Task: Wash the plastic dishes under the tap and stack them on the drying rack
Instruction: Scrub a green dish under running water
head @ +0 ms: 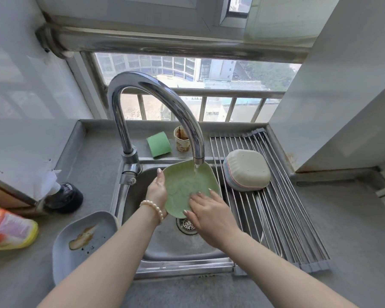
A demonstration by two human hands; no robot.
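While I watched the head feed, the grey table point(320, 230) took up most of the picture, with the steel sink point(165, 247) sunk into its middle. Over the right part of the sink lay the roll-up drying rack point(282, 218), and on it a stack of plastic dishes point(247, 170) sat upside down, cream one on top. The tap point(156, 96) arched over the basin and water ran from its spout straight onto the green dish point(182, 185), which was tilted up over the drain point(186, 225). At the left edge of the sink a blue-grey dish point(85, 238) with brown sauce smeared in it waited on the table.

My left hand point(157, 193), grip curled around the green dish's left rim, held it under the stream. My right hand point(209, 216) had its fingers spread flat on the dish's lower face, so that grip was wide, just pressing. Behind the tap sat a green sponge point(158, 144) and a stained paper cup point(182, 138).
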